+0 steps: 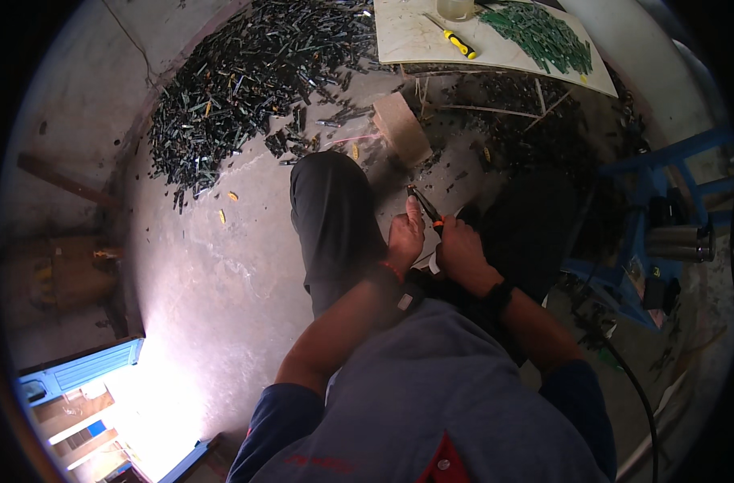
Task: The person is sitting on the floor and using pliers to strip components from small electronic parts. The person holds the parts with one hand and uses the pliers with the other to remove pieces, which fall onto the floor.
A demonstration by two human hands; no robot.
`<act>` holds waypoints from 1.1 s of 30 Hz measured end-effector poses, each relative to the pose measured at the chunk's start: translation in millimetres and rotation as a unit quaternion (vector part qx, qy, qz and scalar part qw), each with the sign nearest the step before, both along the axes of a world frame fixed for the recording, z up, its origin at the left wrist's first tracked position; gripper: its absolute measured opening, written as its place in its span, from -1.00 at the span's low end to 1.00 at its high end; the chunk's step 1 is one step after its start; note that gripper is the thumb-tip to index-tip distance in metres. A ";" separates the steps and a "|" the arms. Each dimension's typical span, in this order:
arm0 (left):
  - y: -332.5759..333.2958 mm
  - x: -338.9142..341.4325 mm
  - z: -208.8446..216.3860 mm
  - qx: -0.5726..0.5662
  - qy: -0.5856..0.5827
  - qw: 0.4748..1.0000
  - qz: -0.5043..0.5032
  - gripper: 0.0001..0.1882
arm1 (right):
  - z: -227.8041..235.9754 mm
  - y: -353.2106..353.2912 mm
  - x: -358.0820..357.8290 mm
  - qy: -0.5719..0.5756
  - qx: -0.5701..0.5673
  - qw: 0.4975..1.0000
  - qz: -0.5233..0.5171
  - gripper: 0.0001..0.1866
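Between my knees both hands are close together. My right hand (462, 249) is closed around the handles of a pair of pliers (428, 211) with dark and orange grips, the jaws pointing up and to the left. My left hand (407, 235) is beside the jaws, its thumb pressed up along them and its fingers curled in. At the jaw tips is a small dark piece with a reddish spot, too small to name. What my left fingers grip is hidden.
A big heap of dark strips (254, 80) covers the floor ahead. A low board (415, 32) carries a yellow-and-black screwdriver (455, 40), a jar (455, 8) and green strips (536, 36). Under it stands a brown block (402, 129). To the right is a blue metal frame (624, 241).
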State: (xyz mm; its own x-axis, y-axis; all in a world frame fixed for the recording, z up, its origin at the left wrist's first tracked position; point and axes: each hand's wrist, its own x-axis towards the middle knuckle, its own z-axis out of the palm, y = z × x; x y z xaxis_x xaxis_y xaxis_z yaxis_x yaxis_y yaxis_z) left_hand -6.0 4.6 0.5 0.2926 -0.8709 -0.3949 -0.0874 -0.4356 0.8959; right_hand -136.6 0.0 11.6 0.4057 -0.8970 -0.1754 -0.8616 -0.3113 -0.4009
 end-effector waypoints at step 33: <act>2.0 25.6 17.8 0.148 0.457 0.873 -0.083 -0.37 | 57.8 -16.7 -31.5 -0.495 0.572 0.650 -0.069 -0.71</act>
